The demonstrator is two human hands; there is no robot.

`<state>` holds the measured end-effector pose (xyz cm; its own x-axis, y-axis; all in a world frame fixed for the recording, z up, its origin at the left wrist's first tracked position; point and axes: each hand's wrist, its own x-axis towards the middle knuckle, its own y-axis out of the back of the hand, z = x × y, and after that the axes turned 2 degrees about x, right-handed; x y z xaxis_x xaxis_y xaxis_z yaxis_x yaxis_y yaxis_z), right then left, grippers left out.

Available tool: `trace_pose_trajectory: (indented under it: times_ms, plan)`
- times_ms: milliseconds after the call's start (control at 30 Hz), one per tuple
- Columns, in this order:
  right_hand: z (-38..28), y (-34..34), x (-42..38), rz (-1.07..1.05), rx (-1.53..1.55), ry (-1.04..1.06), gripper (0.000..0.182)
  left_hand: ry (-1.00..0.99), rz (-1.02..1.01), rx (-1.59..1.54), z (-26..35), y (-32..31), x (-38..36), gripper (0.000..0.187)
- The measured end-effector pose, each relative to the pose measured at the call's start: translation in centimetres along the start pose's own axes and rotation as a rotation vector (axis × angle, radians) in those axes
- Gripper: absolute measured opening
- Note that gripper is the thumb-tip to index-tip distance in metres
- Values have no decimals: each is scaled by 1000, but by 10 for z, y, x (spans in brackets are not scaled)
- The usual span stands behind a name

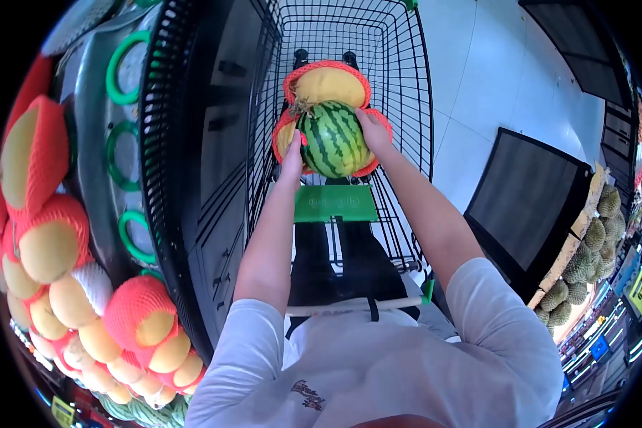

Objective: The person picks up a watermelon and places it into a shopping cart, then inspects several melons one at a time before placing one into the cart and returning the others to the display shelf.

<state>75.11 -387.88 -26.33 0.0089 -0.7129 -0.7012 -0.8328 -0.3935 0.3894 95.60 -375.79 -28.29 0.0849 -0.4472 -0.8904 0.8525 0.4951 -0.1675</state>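
Note:
Between my two hands is a striped green watermelon (pixel 332 140), over the inside of a black wire shopping cart (pixel 406 78). My left hand (pixel 292 153) presses against its left side, and my right hand (pixel 373 131) lies along its upper right side. Around and behind the watermelon sit yellow melons in red foam nets; the farthest melon (pixel 329 85) shows most, the others are partly covered by the watermelon and my hands. A green plate (pixel 335 203) is on the near end of the cart, above the cart's handle (pixel 396 304).
On the left, yellow melons (pixel 48 251) in red nets are heaped beside a display with green rings (pixel 121 153) and a black perforated edge (pixel 165 171). Durians (pixel 586 257) stand in a bin at right, near a dark panel (pixel 528 200). Pale floor tiles (pixel 471 78) lie right of the cart.

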Motion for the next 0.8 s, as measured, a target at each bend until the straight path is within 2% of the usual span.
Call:
trace_pose_trajectory:
  times_ms: [67,100,133,200,233,267,333,400,467,533,667,733,800]
  plan:
    - [0,-9,1,-3,220,-21,80,120,18,-113,14,-21,-12,93]
    - [-4,-13,-4,8,247,-35,80,83,71,-49,42,-43,-43,96]
    - [1,-15,-2,9,251,-38,80,85,72,-44,33,-41,-34,96]
    - [7,-19,6,0,414,-34,78,10,70,-72,15,-33,-5,96]
    - [-1,-12,-2,-15,479,-17,77,-52,64,-54,23,-38,-19,99]
    - [-15,-7,1,-13,491,-11,77,-60,156,-19,34,-48,-26,99]
    - [-32,5,-1,22,526,73,78,-216,132,-22,61,-64,-39,98]
    - [-58,17,0,76,520,111,76,-253,117,-100,82,-76,-44,94]
    - [-93,32,15,96,453,316,77,-313,9,-213,109,-83,-16,89]
    - [-122,46,51,182,334,422,79,-334,-110,-238,140,-91,23,84]
    - [-153,62,122,211,190,546,89,-362,-174,-201,186,-126,57,79]
    - [-172,72,151,278,49,575,82,-349,-234,-265,200,-140,95,81]
    - [-188,76,170,233,43,576,71,-339,-229,-221,209,-150,113,87]
